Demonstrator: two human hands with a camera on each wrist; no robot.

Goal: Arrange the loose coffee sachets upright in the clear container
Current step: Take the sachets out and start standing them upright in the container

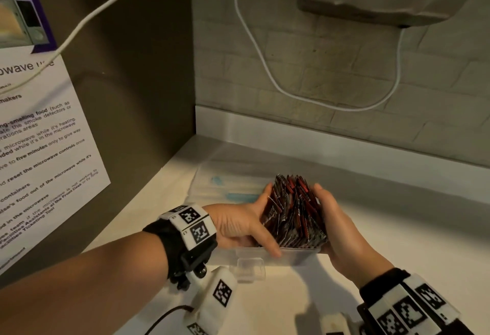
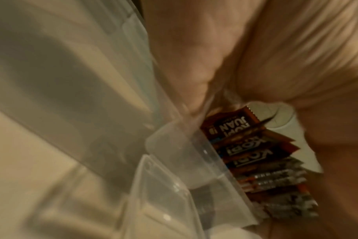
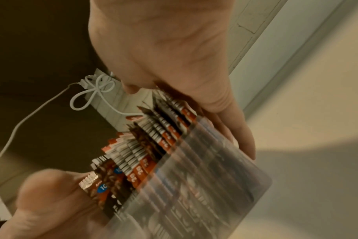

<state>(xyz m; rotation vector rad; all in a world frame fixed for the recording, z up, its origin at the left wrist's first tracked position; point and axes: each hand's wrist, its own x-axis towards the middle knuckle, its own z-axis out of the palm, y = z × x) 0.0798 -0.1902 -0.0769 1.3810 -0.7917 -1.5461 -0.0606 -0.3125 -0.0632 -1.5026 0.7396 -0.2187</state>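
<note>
Many upright "KOPI JUAN" sachets (image 2: 255,155)

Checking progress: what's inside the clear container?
Upright, packed coffee sachets, tops above the clear container rim. The floor is hidden beneath them; left hand and right hand cover both ends.

Left of our left hand (image 1: 238,226), the wall notice (image 1: 45,128) is cut off. We read "owave" in the heading, then "smelling food (such as", "smoke detectors or", "five minutes only to give way", "reset the microwave controls once", "food out of the microwave", "Front Desk", "Ticketing Tool". The sachets (image 2: 233,127) between it and our right hand (image 1: 342,228) show "KOPI JUAN", upside down in the left wrist view. Their orange edge strips carry digits, maybe "20", blurred. The wrist bands (image 1: 193,223) carry square code markers.
</note>
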